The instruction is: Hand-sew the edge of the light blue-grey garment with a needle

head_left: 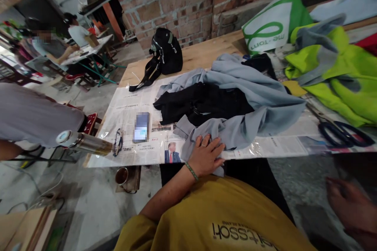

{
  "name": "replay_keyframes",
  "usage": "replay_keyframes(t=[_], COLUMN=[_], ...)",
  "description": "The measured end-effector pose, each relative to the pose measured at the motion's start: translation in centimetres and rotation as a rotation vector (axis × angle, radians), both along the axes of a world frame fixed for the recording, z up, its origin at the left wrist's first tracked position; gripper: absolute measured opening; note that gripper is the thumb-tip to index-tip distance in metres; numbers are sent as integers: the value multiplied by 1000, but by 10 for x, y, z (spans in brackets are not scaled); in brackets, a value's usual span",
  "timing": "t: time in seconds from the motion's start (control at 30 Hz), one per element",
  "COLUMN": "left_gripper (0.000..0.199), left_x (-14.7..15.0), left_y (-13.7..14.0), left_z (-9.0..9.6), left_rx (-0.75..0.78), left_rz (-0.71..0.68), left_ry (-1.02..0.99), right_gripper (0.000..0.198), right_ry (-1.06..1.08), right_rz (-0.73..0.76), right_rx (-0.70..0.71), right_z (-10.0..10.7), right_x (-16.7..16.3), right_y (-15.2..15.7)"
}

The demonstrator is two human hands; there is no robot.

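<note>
My left hand (pixel 204 155) lies flat on the near edge of a grey garment (pixel 259 106), fingers spread. It wears a ring and a green bracelet (pixel 191 171). A black piece of clothing (pixel 203 104) lies crumpled on top of the grey cloth. Below the table edge at the lower right is my right hand (pixel 350 204), dim and blurred, apart from the cloth; its fingers are not clear enough to read. Nearest above it on the tabletop rest large scissors (pixel 343 131) with dark handles.
Newspaper under clear plastic (pixel 103 151) covers the table. On it are a phone (pixel 141 126), a bottle (pixel 85 142) and a cord loop (pixel 118 142). Behind stand a black bag (pixel 169 53) and a green-white bag (pixel 273 27), near a lime garment (pixel 335 66). Several people sit at left.
</note>
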State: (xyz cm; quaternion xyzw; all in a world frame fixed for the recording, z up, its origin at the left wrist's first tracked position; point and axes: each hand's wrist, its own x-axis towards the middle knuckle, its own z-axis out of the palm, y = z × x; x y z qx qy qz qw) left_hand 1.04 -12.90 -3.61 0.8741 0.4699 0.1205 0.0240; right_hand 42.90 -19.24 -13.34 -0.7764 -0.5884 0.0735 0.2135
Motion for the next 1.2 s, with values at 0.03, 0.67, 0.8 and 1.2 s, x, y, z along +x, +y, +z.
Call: replay_keyframes(t=[0.03,0.67,0.8,1.2], left_gripper=[49,26,10,16], left_x=[-1,-78,-84,-126], left_y=[-1,-37,-20,69], left_z=[1,1,4,142], left_rx=[-12,172,100,579], left_rz=[-19,530,492,458], left_ry=[-9,-171,-306,-567], right_gripper=[33,25,22,37], right_ry=[22,-191,-151,-10], right_rz=[-71,743,623,415], right_rx=[69,-69,38,698], right_z=[10,123,126,233], right_x=[-23,-199,-190,-171], right_y=[18,189,194,202])
